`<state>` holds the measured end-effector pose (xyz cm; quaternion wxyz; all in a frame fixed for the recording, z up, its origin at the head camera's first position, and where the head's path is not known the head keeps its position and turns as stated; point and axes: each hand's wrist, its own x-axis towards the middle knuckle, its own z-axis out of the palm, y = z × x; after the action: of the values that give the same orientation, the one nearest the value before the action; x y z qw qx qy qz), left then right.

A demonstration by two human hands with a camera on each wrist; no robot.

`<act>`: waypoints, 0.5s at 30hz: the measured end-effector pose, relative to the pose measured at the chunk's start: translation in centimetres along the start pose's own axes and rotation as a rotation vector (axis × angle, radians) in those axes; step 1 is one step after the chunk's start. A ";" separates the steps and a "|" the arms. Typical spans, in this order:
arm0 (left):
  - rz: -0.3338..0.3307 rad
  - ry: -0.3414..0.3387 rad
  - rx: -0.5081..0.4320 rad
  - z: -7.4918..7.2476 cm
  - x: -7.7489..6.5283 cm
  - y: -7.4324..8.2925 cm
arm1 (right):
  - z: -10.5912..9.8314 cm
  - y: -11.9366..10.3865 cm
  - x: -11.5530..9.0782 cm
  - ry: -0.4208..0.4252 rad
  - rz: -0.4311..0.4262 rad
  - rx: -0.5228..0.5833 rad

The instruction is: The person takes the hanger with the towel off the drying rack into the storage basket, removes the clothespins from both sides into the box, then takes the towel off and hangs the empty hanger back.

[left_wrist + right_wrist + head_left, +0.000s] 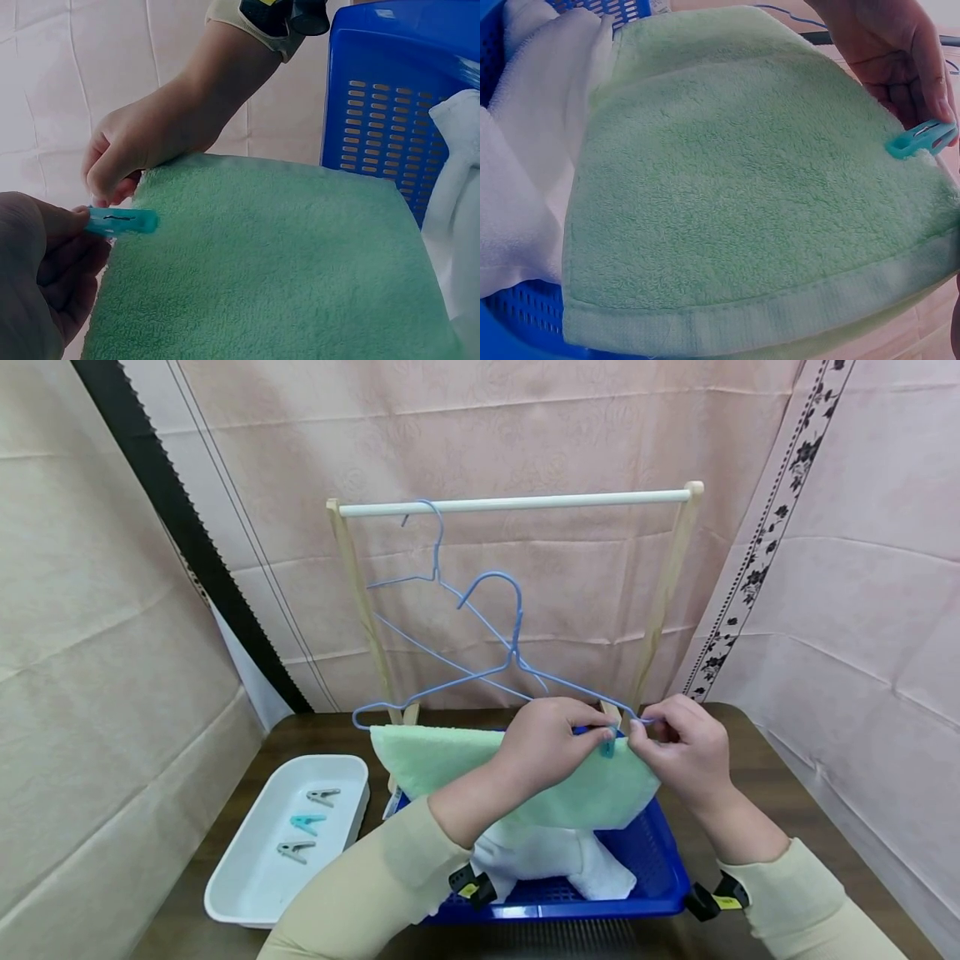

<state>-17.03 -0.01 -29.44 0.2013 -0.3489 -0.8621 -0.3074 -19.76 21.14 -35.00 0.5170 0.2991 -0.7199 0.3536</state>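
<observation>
A light green towel (442, 760) hangs along the lower part of a blue wire clothes hanger (517, 610). My left hand (551, 739) pinches a teal clothespin (120, 220) between thumb and fingers. The clothespin's jaws sit over the towel's upper edge, near the right corner. Just to its right, my right hand (684, 747) pinches the hanger's right end at the towel's corner. In the left wrist view, the right hand's curled fingers (112, 176) are right at that corner. The right wrist view has the towel's banded hem across its lower part.
Below the towel stands a blue basket (663, 860) with white cloth (600, 868) in it. A white tray (247, 877) at left holds several clothespins (307, 822). Behind, a second blue hanger (438, 547) hangs from the rack's white rail (562, 501).
</observation>
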 end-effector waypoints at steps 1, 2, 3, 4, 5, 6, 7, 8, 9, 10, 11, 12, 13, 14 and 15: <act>-0.002 0.001 -0.013 0.0 0.0 0.0 | 0.0 0.0 0.0 0.000 -0.001 0.001; -0.003 0.002 -0.020 0.0 0.0 0.0 | 0.0 -0.1 0.1 0.001 -0.003 0.002; -0.003 0.004 -0.025 -0.1 0.0 0.0 | -0.1 -0.1 0.1 0.002 -0.004 0.002; -0.004 0.007 -0.032 -0.1 0.0 0.0 | -0.1 -0.2 0.2 0.002 -0.005 0.001; -0.003 0.010 -0.040 -0.1 0.0 0.0 | -0.1 -0.2 0.2 0.003 -0.007 0.002; -0.003 0.014 -0.048 -0.1 0.0 0.0 | -0.2 -0.3 0.2 0.004 -0.007 0.002; -0.005 0.018 -0.059 -0.1 0.0 0.0 | -0.2 -0.4 0.2 0.004 -0.007 0.001; -0.007 0.023 -0.070 -0.1 -0.1 0.0 | -0.2 -0.4 0.2 0.005 -0.007 0.003; -0.011 0.028 -0.083 -0.1 -0.1 0.0 | -0.2 -0.5 0.2 0.005 -0.007 0.003; -0.013 0.034 -0.101 -0.1 -0.2 -0.1 | -0.2 -0.5 0.2 0.004 -0.006 0.003; -0.017 0.039 -0.121 0.0 -0.2 -0.1 | -0.2 -0.5 0.2 0.005 -0.006 0.004; -0.023 0.044 -0.141 0.0 -0.3 -0.1 | -0.2 -0.5 0.2 0.006 -0.006 0.004; -0.029 0.048 -0.157 -0.1 -0.3 -0.1 | -0.2 -0.6 0.2 0.006 -0.007 0.003; -0.033 0.051 -0.167 -0.1 -0.4 -0.1 | -0.2 -0.6 0.2 0.006 -0.007 0.003; -0.039 0.054 -0.179 -0.1 -0.4 -0.1 | -0.2 -0.6 0.2 0.007 -0.008 -0.002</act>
<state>-16.85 -0.32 -29.65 0.1864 -0.3403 -0.8321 -0.3963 -19.24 20.96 -34.60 0.5212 0.3002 -0.7172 0.3520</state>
